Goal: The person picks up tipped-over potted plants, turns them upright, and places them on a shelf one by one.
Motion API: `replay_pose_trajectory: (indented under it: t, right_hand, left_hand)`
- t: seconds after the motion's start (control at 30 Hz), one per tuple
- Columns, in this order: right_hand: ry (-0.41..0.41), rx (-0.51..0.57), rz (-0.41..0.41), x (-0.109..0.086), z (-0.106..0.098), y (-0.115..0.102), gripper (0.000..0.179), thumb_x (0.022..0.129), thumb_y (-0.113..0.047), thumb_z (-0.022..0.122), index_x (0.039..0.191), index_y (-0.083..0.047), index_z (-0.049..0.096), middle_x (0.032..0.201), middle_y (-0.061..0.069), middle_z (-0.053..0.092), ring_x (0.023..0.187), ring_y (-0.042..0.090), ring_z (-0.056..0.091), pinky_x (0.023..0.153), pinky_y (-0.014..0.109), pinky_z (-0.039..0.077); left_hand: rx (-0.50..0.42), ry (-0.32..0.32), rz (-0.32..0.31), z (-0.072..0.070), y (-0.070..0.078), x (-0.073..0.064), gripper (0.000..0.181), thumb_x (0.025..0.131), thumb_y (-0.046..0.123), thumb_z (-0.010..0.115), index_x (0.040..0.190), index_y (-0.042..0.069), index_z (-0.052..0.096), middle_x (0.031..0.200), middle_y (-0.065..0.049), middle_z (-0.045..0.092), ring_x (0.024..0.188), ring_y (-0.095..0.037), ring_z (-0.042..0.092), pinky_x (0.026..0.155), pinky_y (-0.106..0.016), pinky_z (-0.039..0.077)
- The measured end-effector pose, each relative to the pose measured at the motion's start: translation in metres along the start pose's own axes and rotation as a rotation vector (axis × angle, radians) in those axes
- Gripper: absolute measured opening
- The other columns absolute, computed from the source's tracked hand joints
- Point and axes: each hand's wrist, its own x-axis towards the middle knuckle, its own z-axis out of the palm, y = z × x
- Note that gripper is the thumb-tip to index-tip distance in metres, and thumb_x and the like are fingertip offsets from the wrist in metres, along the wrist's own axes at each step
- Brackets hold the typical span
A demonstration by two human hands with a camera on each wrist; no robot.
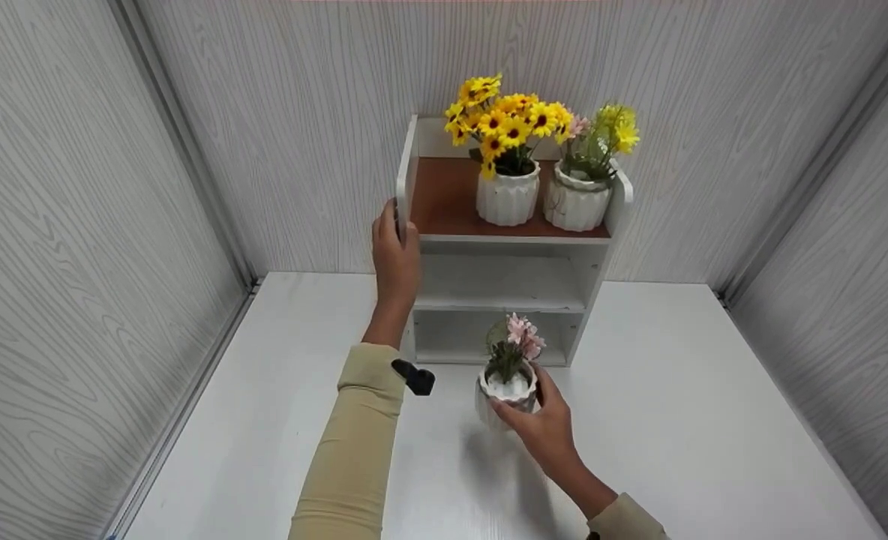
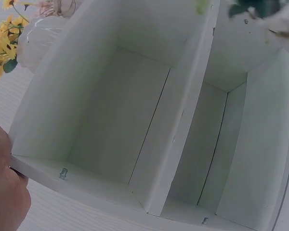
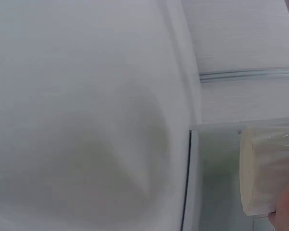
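Note:
In the head view my right hand [image 1: 545, 427] holds a white ribbed flowerpot [image 1: 489, 409] with pink flowers [image 1: 525, 336] and green leaves, thumb and fingers around its rim. The pot is off the tabletop, with its shadow below, in front of a small white shelf unit [image 1: 500, 240]. The right wrist view shows this pot's pale base [image 3: 247, 175] tilted sideways, fingers at the edge. My left hand [image 1: 397, 262] grips the unit's left side panel near the brown top board. In the left wrist view, part of that hand [image 2: 7, 180] shows against the panel's edge.
On the brown top board [image 1: 444, 199] stand a pot of yellow flowers [image 1: 508, 196] and, to its right, a pot with yellow and pink flowers [image 1: 577, 202]. Two compartments lie below. Wood-grained panels enclose the white table [image 1: 684, 420] at back and sides.

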Motion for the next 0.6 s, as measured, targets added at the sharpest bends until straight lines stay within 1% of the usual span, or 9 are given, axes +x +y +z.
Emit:
replay_pose_trajectory:
  t: [0.1,0.23,0.4,0.5,0.6]
  right_hand:
    - [-0.010,0.000,-0.026,0.008,-0.003,-0.017,0.090,0.078,-0.027,0.089,0.151,-0.005,0.042,0.148,0.017,0.050,0.138,0.035,0.047,0.108,0.053,0.044]
    - [-0.032,0.008,-0.086,0.021,-0.005,-0.041,0.089,0.078,-0.027,0.089,0.151,-0.006,0.042,0.146,0.017,0.051,0.136,0.035,0.050,0.106,0.054,0.046]
    - [-0.045,0.032,-0.179,0.041,-0.005,-0.072,0.089,0.078,-0.027,0.088,0.151,-0.007,0.042,0.145,0.016,0.050,0.134,0.031,0.051,0.105,0.051,0.047]
    - [-0.045,0.034,-0.218,0.052,-0.006,-0.093,0.088,0.078,-0.027,0.088,0.151,-0.007,0.042,0.144,0.014,0.050,0.133,0.028,0.051,0.106,0.049,0.046]
    - [-0.034,0.025,-0.245,0.063,-0.005,-0.111,0.086,0.078,-0.029,0.088,0.149,-0.009,0.045,0.142,0.012,0.052,0.129,0.026,0.053,0.103,0.047,0.048]
  left_hand:
    - [-0.005,-0.005,-0.001,0.001,0.000,0.000,0.054,0.108,0.024,0.043,0.158,0.010,0.029,0.150,-0.011,0.041,0.142,-0.023,0.040,0.116,-0.041,0.037]
    - [0.003,-0.001,0.009,0.000,0.001,0.001,0.054,0.108,0.024,0.043,0.158,0.011,0.029,0.149,-0.011,0.042,0.141,-0.023,0.041,0.115,-0.041,0.038]
    - [0.017,0.017,0.023,0.000,0.000,0.001,0.053,0.108,0.024,0.044,0.158,0.010,0.031,0.148,-0.012,0.043,0.140,-0.024,0.042,0.115,-0.042,0.039]
    - [0.020,0.018,0.019,0.001,0.000,0.000,0.053,0.108,0.024,0.045,0.157,0.010,0.031,0.148,-0.012,0.043,0.140,-0.025,0.043,0.115,-0.042,0.039]
    - [0.018,0.017,0.012,0.001,0.000,0.000,0.053,0.108,0.023,0.045,0.158,0.011,0.032,0.149,-0.012,0.043,0.140,-0.025,0.043,0.115,-0.042,0.039]
